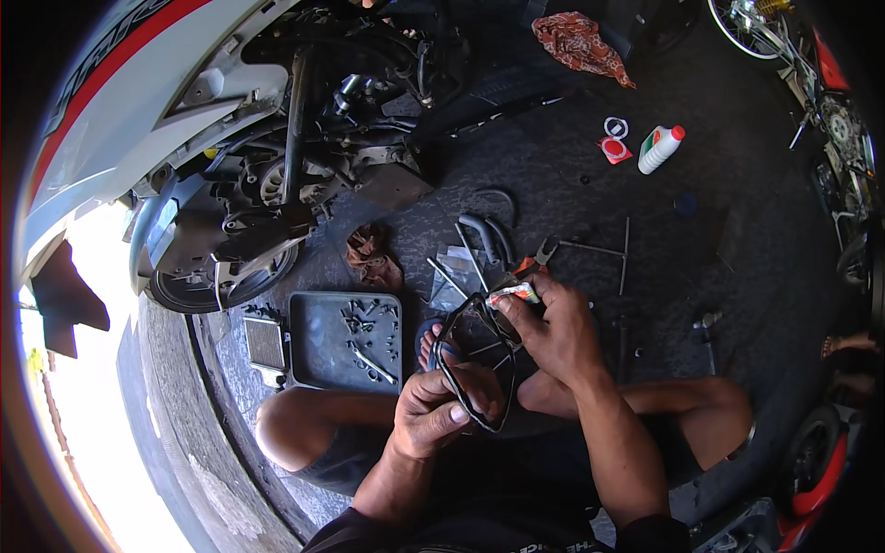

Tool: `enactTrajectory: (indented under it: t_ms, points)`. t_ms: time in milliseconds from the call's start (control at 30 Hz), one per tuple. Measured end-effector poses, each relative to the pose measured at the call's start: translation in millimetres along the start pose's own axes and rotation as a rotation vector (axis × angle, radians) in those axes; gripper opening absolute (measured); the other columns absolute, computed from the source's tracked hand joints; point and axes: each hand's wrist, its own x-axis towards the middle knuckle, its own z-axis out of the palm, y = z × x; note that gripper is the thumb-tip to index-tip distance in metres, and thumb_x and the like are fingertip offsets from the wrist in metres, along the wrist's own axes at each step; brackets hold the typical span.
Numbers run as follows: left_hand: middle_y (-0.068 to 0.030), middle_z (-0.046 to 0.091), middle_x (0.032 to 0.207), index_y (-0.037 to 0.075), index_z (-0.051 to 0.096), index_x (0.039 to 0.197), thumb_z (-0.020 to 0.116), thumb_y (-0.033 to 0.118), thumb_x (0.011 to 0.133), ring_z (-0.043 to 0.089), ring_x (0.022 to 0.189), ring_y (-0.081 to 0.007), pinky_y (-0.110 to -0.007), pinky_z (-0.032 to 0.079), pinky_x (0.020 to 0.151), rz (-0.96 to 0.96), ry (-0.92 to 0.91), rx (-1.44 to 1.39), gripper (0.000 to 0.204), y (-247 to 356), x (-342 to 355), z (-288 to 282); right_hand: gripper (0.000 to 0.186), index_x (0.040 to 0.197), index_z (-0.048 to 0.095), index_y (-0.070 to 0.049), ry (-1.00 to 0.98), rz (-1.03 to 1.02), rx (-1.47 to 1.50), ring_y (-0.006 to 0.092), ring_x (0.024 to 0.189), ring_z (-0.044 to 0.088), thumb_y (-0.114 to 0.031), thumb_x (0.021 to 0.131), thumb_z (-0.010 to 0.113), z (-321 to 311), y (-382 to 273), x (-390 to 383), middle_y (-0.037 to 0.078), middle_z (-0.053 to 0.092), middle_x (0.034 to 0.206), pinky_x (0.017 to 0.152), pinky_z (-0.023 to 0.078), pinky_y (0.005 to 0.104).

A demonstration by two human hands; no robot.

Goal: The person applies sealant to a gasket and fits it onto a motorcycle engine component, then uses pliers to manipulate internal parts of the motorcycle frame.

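Observation:
Between my bent knees, my left hand (424, 415) grips the lower left side of a thin black ring-shaped frame (440, 358), like a gasket, with the thumb on its edge. My right hand (559, 334) pinches a small white, orange and green tube (514, 295) at the frame's upper right. The tube's near end lies close to the black rim; whether it touches, I cannot tell. Just beyond the right hand, an open-jawed metal tool (546, 251) lies near something orange. Under the frame, my foot (427, 346) shows partly.
A dark tray (293, 336) of small bolts sits left, beside a small radiator (265, 343). A partly stripped scooter (295, 157) stands upper left. Brown cloth (373, 258), black hoses (498, 241), a T-handle wrench (626, 263) and a white bottle (658, 152) lie ahead.

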Motion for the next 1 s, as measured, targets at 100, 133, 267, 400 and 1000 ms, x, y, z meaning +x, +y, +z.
enactTrajectory:
  t_ms: [100,133,267,400,1000]
  points:
    - [-0.0148,0.061,0.084,-0.002,0.064,0.093,0.066,0.016,0.091,0.057,0.079,-0.0242,-0.039,0.046,0.069,-0.005,-0.01,-0.008,0.018,-1,0,0,0.032,0.091,0.065,0.004,0.021,-0.013,0.035,0.0289,0.059,0.066,-0.028,0.092,0.069,1,-1,2,0.02,0.065,0.07,0.056,0.047,0.0393]
    - [-0.0149,0.061,0.084,-0.002,0.064,0.093,0.066,0.016,0.091,0.057,0.079,-0.0243,-0.039,0.046,0.069,-0.004,-0.012,-0.019,0.018,-1,0,0,0.032,0.091,0.065,0.004,0.023,-0.018,0.05,0.0289,0.059,0.066,-0.028,0.092,0.069,1,-2,2,0.02,0.065,0.07,0.056,0.047,0.0392]
    - [-0.0163,0.061,0.085,-0.003,0.065,0.093,0.065,0.017,0.091,0.057,0.079,-0.0241,-0.038,0.046,0.068,-0.011,-0.026,-0.014,0.02,-2,-1,-2,0.032,0.09,0.065,0.004,0.014,-0.025,0.068,0.0298,0.063,0.066,-0.027,0.092,0.068,0,-1,3,0.021,0.066,0.073,0.058,0.048,0.0399]
    - [-0.0181,0.062,0.088,-0.004,0.067,0.095,0.064,0.018,0.092,0.056,0.08,-0.0228,-0.034,0.045,0.067,-0.009,-0.036,-0.027,0.022,-3,1,-1,0.032,0.09,0.064,0.004,0.029,-0.052,0.067,0.0299,0.067,0.066,-0.027,0.092,0.068,-2,-2,1,0.021,0.065,0.076,0.06,0.048,0.0402]
    - [-0.0165,0.061,0.086,-0.005,0.066,0.095,0.063,0.018,0.092,0.055,0.078,-0.0219,-0.033,0.043,0.066,-0.036,-0.046,0.003,0.024,-5,2,-5,0.023,0.085,0.063,0.001,0.002,-0.134,0.202,0.0227,0.066,0.066,-0.02,0.091,0.07,-9,-25,-6,0.014,0.067,0.074,0.061,0.048,0.0358]
